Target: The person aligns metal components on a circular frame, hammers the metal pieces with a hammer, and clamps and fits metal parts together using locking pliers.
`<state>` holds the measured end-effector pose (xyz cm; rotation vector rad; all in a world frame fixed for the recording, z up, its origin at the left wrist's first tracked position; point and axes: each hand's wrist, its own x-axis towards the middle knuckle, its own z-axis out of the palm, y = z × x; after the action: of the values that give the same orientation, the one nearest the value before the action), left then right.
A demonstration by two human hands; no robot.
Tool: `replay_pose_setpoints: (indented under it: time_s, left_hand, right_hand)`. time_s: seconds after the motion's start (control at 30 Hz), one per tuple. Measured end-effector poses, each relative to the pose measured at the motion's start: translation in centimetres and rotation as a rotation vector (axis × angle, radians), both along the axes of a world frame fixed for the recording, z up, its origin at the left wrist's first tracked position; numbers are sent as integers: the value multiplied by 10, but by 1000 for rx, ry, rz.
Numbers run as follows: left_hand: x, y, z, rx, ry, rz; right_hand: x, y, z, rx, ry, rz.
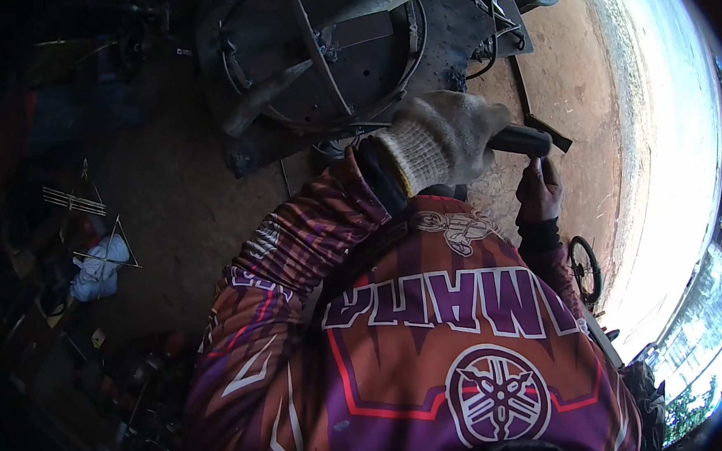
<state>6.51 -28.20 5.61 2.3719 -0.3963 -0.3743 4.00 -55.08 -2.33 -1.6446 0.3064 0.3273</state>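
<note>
My left hand (446,137), in a pale knitted glove, is closed round a dark cylindrical piece (521,140) that sticks out to the right. My bare right hand (539,190) is just below the free end of that piece, its fingertips pinched together at the end. Whatever lies between those fingertips is too small to tell. Above the gloved hand is a dark round metal frame (426,48) with bars across it. A thin dark strip (547,131) shows behind the cylindrical piece.
Metal parts and a cable (493,19) stand at the upper right. A spoked wheel (585,270) is at the right, beside bright ground. At the left are thin rods (74,200) and a pale bundle (99,270). Dark clutter fills the lower left.
</note>
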Motion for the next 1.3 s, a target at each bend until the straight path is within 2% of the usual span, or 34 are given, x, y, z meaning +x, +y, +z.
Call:
replay_pose_setpoints:
  time_s: [0.03, 0.1, 0.17, 0.23, 0.33, 0.43, 0.5, 0.73, 0.87, 0.93, 1.07, 1.3]
  left_hand:
    - [0, 3, -2, -1, -1, -10]
    - [0, 10, -5, 127, 161, -79]
    - [-7, 2, 3, 91, 109, -120]
    - [-10, -12, 13, -163, -100, -91]
    - [-4, -23, 9, -168, -173, -52]
    - [6, -22, -4, -236, -173, 5]
    - [13, -15, 1, -124, -112, 48]
    - [24, -12, -12, -167, -174, 285]
    - [28, -13, -13, -156, -161, 321]
    - [31, -11, -7, -148, -57, 294]
    - [35, -14, -8, -155, -124, 290]
    - [29, -5, -15, -92, -65, 296]
  right_hand:
    - [-2, -4, -1, 2, 8, -6]
    - [-5, -9, -3, 7, 18, -16]
    - [-9, -12, -7, 8, 6, -56]
    - [-9, -20, -14, 7, -35, -26]
    - [-7, -25, -21, -16, 14, -39]
    - [0, 2, 2, 1, 18, -87]
    - [3, 2, 2, -3, 45, -59]
    - [10, 10, 5, -36, 76, 1]
    - [16, 9, 4, -86, 61, 24]
    - [17, 10, 5, -46, 51, 0]
    - [20, 11, 8, -57, 50, 38]
    - [21, 11, 9, -102, 60, 83]
